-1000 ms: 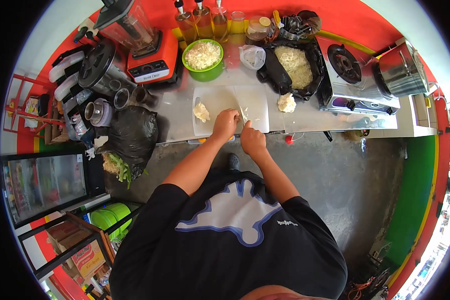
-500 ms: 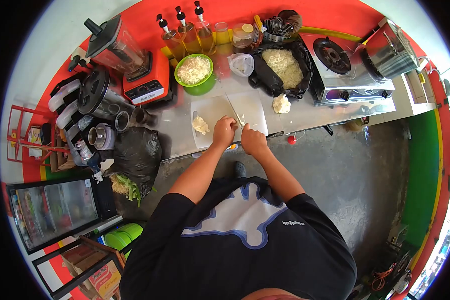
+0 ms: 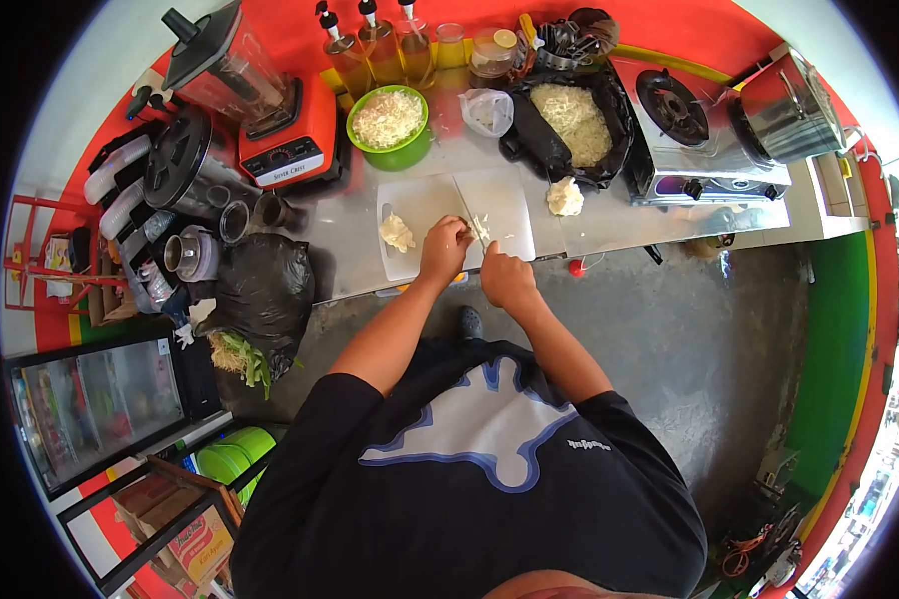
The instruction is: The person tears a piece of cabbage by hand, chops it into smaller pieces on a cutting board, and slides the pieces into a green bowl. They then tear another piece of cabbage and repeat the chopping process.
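Note:
My right hand (image 3: 507, 279) grips a knife (image 3: 484, 238) by its handle end, with the blade pointing away from me over the white cutting board (image 3: 420, 200). Close to the blade, my left hand (image 3: 446, 249) has its fingers pinched together; what they hold is too small to make out. Thin pale shreds (image 3: 481, 225) lie on the board beside the knife. To the left on the board rests a pale, irregular lump (image 3: 397, 233). A similar lump (image 3: 564, 197) sits on the steel counter, right of the board.
Behind the board stand a green bowl of pale shreds (image 3: 390, 150), a clear plastic bag (image 3: 486, 112) and a black bag of shreds (image 3: 609, 150). A red blender (image 3: 288, 150) is at left, a gas stove (image 3: 714, 185) at right. A black plastic bag (image 3: 265, 285) bulges at the counter's left end.
My left hand has shifted slightly left and up, away from the blade. More shreds show beside the knife. The view has moved slightly.

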A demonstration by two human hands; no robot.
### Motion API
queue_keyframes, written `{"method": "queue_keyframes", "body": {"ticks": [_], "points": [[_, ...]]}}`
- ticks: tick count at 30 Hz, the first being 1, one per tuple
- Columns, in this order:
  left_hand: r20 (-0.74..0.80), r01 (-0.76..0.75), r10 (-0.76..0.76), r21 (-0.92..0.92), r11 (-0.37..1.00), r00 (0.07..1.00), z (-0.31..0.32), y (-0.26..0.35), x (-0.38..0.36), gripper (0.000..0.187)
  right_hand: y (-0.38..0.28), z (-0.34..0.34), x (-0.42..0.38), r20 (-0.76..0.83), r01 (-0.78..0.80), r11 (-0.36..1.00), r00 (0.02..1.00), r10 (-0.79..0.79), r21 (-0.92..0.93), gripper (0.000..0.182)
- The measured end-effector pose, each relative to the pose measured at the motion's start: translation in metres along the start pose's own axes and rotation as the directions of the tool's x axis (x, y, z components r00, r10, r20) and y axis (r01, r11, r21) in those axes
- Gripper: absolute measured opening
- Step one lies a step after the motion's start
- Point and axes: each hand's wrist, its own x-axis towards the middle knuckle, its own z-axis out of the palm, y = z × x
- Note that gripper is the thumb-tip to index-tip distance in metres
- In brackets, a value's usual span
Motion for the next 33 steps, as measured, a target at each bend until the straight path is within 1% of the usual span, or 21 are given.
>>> {"method": "queue_keyframes", "body": {"ticks": [2, 4, 6, 8, 10, 12, 14, 16, 18, 22, 24, 28, 30, 32, 33], "points": [[-0.084, -0.025, 0.018, -0.078, 0.997, 0.996, 0.005, -0.005, -0.002, 0.015, -0.003, 0.007, -0.002, 0.009, -0.001, 1.000, 1.000, 0.001, -0.004, 0.027], [-0.086, -0.024, 0.017, -0.089, 0.996, 0.996, 0.006, -0.007, -0.003, 0.015, -0.002, 0.011, 0.003, 0.014, -0.005, 1.000, 1.000, 0.005, -0.014, 0.025], [-0.095, -0.024, 0.015, -0.102, 0.994, 0.995, 0.004, -0.004, -0.004, 0.015, -0.002, 0.006, 0.015, -0.009, -0.005, 1.000, 1.000, 0.005, 0.030, 0.027], [-0.069, -0.055, 0.051, -0.060, 0.997, 0.996, -0.001, 0.002, -0.003, 0.015, -0.001, 0.001, 0.017, -0.008, 0.015, 1.000, 1.000, -0.015, 0.009, 0.027], [-0.066, -0.051, 0.047, -0.064, 0.997, 0.997, 0.000, 0.000, -0.002, 0.014, -0.002, -0.005, 0.014, -0.008, 0.039, 0.999, 0.999, -0.039, -0.011, 0.028], [-0.057, -0.043, 0.039, -0.067, 0.997, 0.998, 0.000, -0.001, -0.003, 0.014, -0.005, -0.004, 0.002, 0.009, 0.025, 0.999, 1.000, -0.025, -0.028, 0.028], [-0.087, 0.022, -0.027, -0.052, 0.998, 0.996, 0.002, 0.002, -0.004, 0.013, -0.006, 0.007, -0.002, -0.002, 0.016, 1.000, 1.000, -0.016, -0.018, 0.029], [-0.093, 0.033, -0.039, -0.066, 0.997, 0.995, 0.006, -0.003, -0.003, 0.013, -0.008, 0.008, 0.001, -0.023, 0.014, 1.000, 1.000, -0.014, -0.017, 0.029], [-0.097, 0.046, -0.053, -0.077, 0.996, 0.994, 0.006, -0.006, -0.002, 0.013, -0.009, 0.003, 0.010, 0.006, 0.015, 1.000, 1.000, -0.015, -0.014, 0.030], [-0.091, 0.005, -0.010, -0.056, 0.998, 0.996, 0.006, -0.009, -0.002, 0.012, -0.008, -0.006, 0.012, -0.008, 0.052, 0.998, 0.999, -0.053, -0.035, 0.030], [-0.093, -0.009, 0.005, -0.045, 0.999, 0.996, 0.006, -0.008, -0.003, 0.011, -0.009, -0.006, 0.005, 0.057, 0.017, 1.000, 0.998, -0.016, -0.013, 0.030], [-0.088, 0.004, -0.005, -0.006, 1.000, 0.996, 0.007, -0.003, -0.004, 0.009, -0.011, 0.003, 0.001, 0.074, -0.008, 0.999, 0.997, 0.011, -0.040, 0.029], [-0.081, 0.006, -0.006, 0.011, 1.000, 0.997, 0.005, -0.001, -0.004, 0.008, -0.012, -0.001, 0.014, 0.069, -0.009, 1.000, 0.998, 0.009, -0.001, 0.028], [-0.072, -0.050, 0.051, 0.012, 0.999, 0.996, 0.003, 0.002, -0.006, 0.005, -0.011, -0.006, 0.017, 0.069, 0.003, 1.000, 0.998, -0.002, -0.027, 0.027], [-0.071, -0.044, 0.045, 0.011, 0.999, 0.996, 0.004, 0.003, -0.010, 0.005, -0.012, -0.009, 0.015, 0.061, 0.014, 0.999, 0.998, -0.011, -0.047, 0.026]]}}
